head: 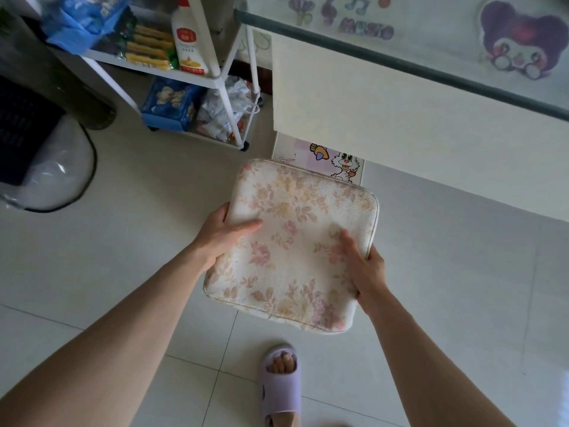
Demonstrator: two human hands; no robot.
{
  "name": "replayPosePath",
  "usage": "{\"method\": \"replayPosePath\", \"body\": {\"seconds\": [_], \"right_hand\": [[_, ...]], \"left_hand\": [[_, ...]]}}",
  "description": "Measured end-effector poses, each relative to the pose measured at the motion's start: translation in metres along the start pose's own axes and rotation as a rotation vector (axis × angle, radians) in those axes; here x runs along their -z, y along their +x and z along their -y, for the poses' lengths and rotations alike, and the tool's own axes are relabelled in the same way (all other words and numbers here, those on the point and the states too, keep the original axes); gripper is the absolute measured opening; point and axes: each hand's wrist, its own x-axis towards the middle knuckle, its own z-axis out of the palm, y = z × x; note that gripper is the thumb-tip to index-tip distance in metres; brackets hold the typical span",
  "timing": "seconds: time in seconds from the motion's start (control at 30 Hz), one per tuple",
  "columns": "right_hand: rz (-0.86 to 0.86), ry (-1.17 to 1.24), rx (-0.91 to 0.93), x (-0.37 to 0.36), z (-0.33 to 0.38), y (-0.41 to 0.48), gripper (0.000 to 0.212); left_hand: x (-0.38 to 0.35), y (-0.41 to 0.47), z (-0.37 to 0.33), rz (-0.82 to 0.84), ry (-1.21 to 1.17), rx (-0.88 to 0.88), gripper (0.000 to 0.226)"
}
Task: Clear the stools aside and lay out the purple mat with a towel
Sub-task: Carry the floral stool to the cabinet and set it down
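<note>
A square stool (pixel 292 241) with a cream floral cushioned seat is in the middle of the view, above the tiled floor. My left hand (pixel 224 232) grips its left edge, thumb on top of the seat. My right hand (pixel 366 269) grips its right edge near the front corner. The stool's legs are hidden under the seat. No purple mat or towel is in view.
A white wire rack (pixel 221 78) with snack packs and a bottle stands at the back left. A table with a cartoon-printed cover (pixel 400 103) fills the right. A cartoon-printed panel (pixel 335 161) shows behind the stool. A clear-bagged bin (pixel 52 167) sits at the left. My foot in a lilac slipper (pixel 280 386) is below.
</note>
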Motion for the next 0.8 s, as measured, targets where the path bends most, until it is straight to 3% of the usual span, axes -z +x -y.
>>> {"method": "replayPosePath", "body": {"seconds": [0.33,0.4,0.6,0.8], "right_hand": [[0.007,-0.026,0.001,0.003,-0.003,0.007,0.034],[0.025,-0.061,0.010,0.006,0.000,0.001,0.047],[0.043,-0.087,-0.010,0.023,0.005,-0.041,0.087],[0.004,-0.025,0.007,0.067,0.007,-0.113,0.082]], "left_hand": [[-0.005,0.004,0.002,-0.021,0.059,-0.032,0.038],[-0.007,-0.003,0.003,-0.063,0.109,-0.045,0.046],[-0.007,-0.056,0.003,-0.155,0.245,0.004,0.100],[-0.038,-0.144,-0.022,-0.142,0.170,0.009,0.091]]}}
